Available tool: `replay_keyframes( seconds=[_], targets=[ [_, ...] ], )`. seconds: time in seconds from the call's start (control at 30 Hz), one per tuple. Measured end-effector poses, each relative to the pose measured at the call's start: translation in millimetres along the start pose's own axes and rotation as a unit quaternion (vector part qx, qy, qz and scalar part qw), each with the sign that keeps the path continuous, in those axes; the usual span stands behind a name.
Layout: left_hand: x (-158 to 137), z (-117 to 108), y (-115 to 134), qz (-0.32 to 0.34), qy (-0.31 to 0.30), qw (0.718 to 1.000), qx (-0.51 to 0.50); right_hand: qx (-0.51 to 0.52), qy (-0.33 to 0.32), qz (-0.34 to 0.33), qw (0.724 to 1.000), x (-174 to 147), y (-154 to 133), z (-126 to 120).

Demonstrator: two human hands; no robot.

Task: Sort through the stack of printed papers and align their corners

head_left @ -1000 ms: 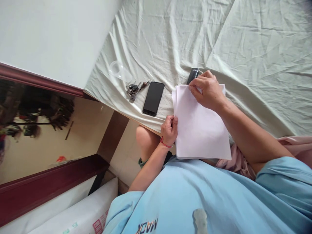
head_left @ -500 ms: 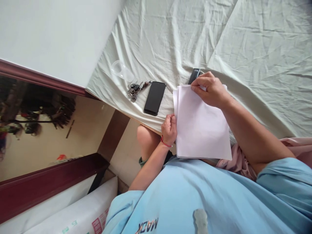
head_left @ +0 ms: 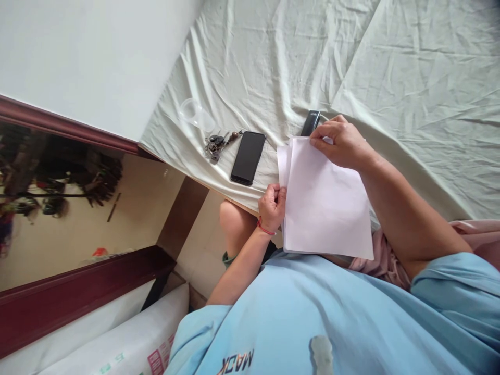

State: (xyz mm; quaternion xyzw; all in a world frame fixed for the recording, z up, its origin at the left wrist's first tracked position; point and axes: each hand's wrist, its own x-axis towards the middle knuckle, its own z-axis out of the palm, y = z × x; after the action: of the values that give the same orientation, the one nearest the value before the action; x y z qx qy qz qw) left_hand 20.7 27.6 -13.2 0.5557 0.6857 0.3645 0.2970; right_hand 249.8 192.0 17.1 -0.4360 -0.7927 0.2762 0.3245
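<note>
Blank white sheets of paper (head_left: 328,208) lie in a loose stack close to my blue shirt, their left edges slightly fanned. My left hand (head_left: 272,206), with a red cord at the wrist, is closed on the stack's left edge, thumb on top. At the far edge, my right hand (head_left: 340,141) pinches the top of the upper paper between thumb and fingers. A dark, glossy device (head_left: 311,123) pokes out beyond the far edge of the paper; its lower part is hidden. Left of the sheets rests a black smartphone (head_left: 248,157).
A bunch of keys (head_left: 215,145) with a beaded strap lies left of the phone, beside a clear plastic cup (head_left: 195,113) on its side. Wrinkled pale cloth (head_left: 410,78) covers the surface. A dark red wooden frame (head_left: 78,130) and white printed sacks (head_left: 128,338) are at the left.
My right hand has shifted slightly right with the upper paper, so more of the sheets beneath shows at the left edge. My left hand stays at that edge, its thumb a little farther over the paper.
</note>
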Motion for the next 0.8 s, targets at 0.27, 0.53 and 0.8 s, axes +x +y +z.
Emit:
replay_keyframes(
  seconds=[0.27, 0.53, 0.8],
  targets=[
    [0.4, -0.2, 1.9, 0.002, 0.006, 1.000, 0.000, 0.005, -0.030, -0.024, 0.999, 1.7, 0.2, -7.2],
    [-1.7, 0.3, -3.0, 0.027, 0.010, 1.000, -0.012, 0.010, -0.044, -0.037, 0.998, 3.0, -1.0, -8.9],
    [-3.4, 8.2, -18.8, 0.067, 0.034, 0.994, -0.081, 0.017, -0.061, -0.036, 0.997, 3.0, 2.1, -13.8]
  ],
)
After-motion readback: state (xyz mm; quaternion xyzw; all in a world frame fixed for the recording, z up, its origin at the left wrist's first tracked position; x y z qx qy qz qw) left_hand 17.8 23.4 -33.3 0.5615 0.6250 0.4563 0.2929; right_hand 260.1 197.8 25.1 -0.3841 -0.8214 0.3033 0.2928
